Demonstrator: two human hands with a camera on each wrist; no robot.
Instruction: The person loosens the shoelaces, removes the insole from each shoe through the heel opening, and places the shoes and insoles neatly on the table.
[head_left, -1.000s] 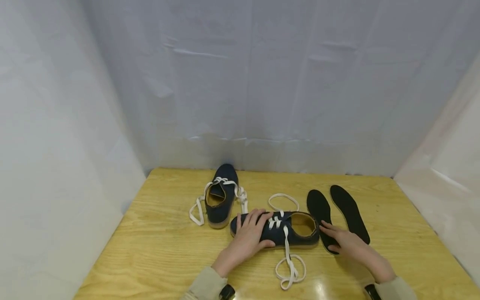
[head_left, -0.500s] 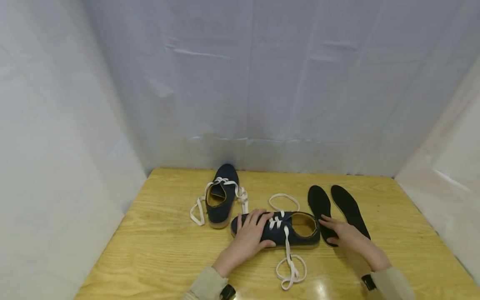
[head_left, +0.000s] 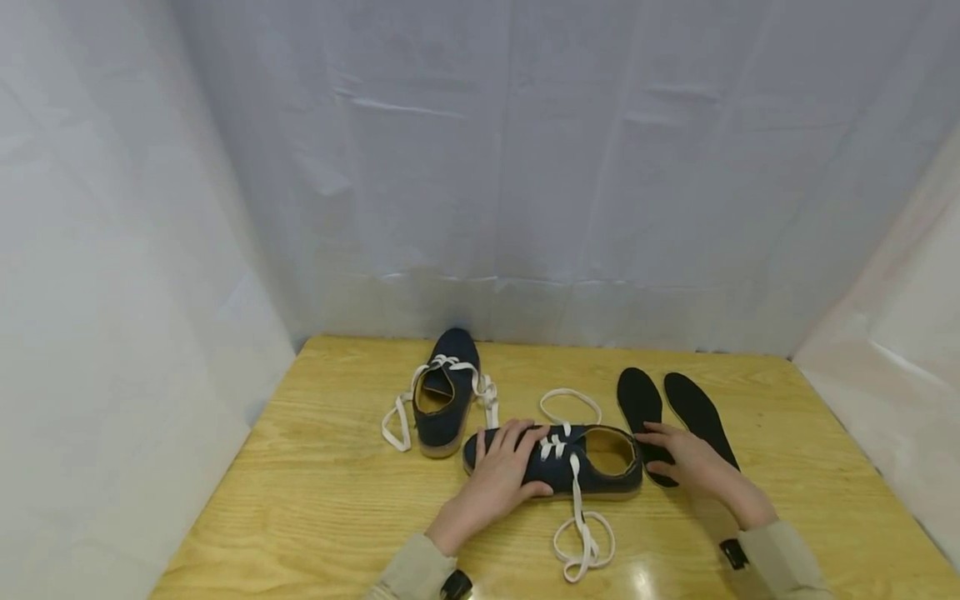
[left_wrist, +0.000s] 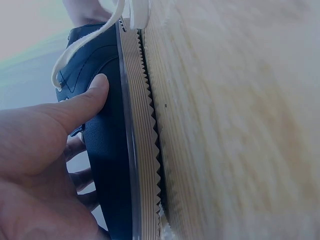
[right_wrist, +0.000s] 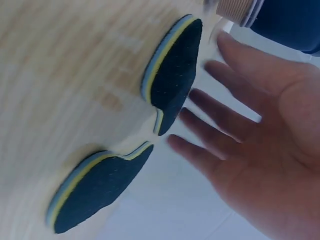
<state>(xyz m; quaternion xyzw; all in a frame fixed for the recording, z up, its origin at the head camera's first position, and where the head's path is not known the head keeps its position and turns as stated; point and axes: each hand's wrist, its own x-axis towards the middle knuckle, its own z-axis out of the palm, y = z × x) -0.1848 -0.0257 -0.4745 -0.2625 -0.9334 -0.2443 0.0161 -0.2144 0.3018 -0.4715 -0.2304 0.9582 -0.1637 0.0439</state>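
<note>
A dark blue sneaker with white laces lies sideways on the table, its toe to the left and its opening to the right. My left hand grips its front part, thumb on the near side and fingers over the upper. Just right of the heel, my right hand hovers over the lower end of a black insole. Its fingers are loosely spread and hold nothing; in the right wrist view they look apart from the insoles. A second black insole lies to the right, partly hidden by that hand.
The other dark blue sneaker, laces loose, stands behind and to the left, toe toward the back. A long white lace trails from the near sneaker over the wooden table. White sheeting encloses the back and sides.
The left-hand insole has slid a little toward the back of the table. My right hand has moved slightly the same way; my left hand has kept its grip on the sneaker.
</note>
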